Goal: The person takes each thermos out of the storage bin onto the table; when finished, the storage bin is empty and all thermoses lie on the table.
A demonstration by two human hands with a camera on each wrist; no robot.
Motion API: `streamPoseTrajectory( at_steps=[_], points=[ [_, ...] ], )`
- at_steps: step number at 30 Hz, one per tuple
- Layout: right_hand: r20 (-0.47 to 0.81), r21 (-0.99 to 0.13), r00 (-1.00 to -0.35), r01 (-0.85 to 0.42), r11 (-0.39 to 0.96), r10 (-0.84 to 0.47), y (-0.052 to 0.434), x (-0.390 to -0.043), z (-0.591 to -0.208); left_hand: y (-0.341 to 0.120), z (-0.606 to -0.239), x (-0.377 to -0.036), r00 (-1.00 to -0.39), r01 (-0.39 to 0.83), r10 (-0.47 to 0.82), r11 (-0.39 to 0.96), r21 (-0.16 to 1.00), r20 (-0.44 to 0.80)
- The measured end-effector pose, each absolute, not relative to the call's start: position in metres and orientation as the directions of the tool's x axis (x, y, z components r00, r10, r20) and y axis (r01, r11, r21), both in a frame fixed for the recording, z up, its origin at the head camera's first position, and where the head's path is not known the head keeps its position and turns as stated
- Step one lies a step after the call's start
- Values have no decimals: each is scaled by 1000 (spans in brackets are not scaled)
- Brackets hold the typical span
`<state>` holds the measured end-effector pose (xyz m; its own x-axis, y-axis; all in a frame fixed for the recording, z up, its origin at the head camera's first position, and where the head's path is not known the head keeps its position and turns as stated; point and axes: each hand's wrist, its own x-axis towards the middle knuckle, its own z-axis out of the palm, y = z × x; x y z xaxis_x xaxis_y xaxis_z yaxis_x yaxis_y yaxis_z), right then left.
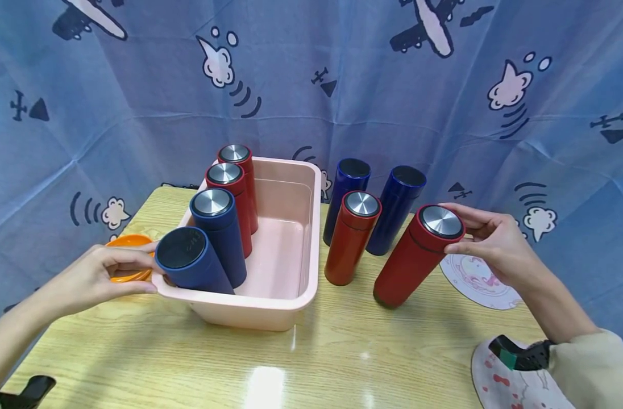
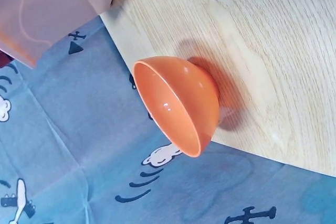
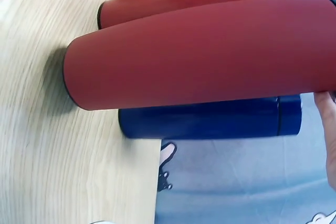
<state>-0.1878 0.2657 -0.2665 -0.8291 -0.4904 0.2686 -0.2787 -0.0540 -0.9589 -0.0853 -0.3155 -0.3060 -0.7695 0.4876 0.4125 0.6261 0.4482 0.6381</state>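
My right hand (image 1: 495, 247) grips a matte red thermos (image 1: 407, 264) near its silver-topped lid, thumb at the front and fingers behind. Its base is close over the table, with a shadow beside it in the right wrist view. At the front left corner of a pink tub (image 1: 283, 301), my left hand (image 1: 112, 274) pinches the rim between thumb and fingers. Just beside those fingers, a blue thermos with a black lid (image 1: 189, 258) leans in the tub. Behind it, along the left wall, stand a silver-topped blue thermos (image 1: 220, 227) and two red thermoses (image 1: 227, 180).
A glossy red thermos (image 1: 349, 244) and two dark blue thermoses (image 1: 393, 213) stand right of the tub. An orange bowl (image 2: 194, 93) sits by the table's left edge. Patterned round mats (image 1: 482, 284) lie at the right. A blue curtain (image 1: 311, 68) hangs behind.
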Motion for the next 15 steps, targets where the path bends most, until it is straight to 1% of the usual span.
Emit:
streamPoseTrajectory(
  at_steps=[5, 15],
  points=[
    [277, -960, -830, -263, -97, -485, 272, -196, -273, -316, -307, -85, -764, 628, 491, 422, 653, 418],
    [263, -961, -850, -274, -45, -456, 275, -214, -282, -315, -306, -84, -784, 610, 474, 465, 642, 402]
  ],
)
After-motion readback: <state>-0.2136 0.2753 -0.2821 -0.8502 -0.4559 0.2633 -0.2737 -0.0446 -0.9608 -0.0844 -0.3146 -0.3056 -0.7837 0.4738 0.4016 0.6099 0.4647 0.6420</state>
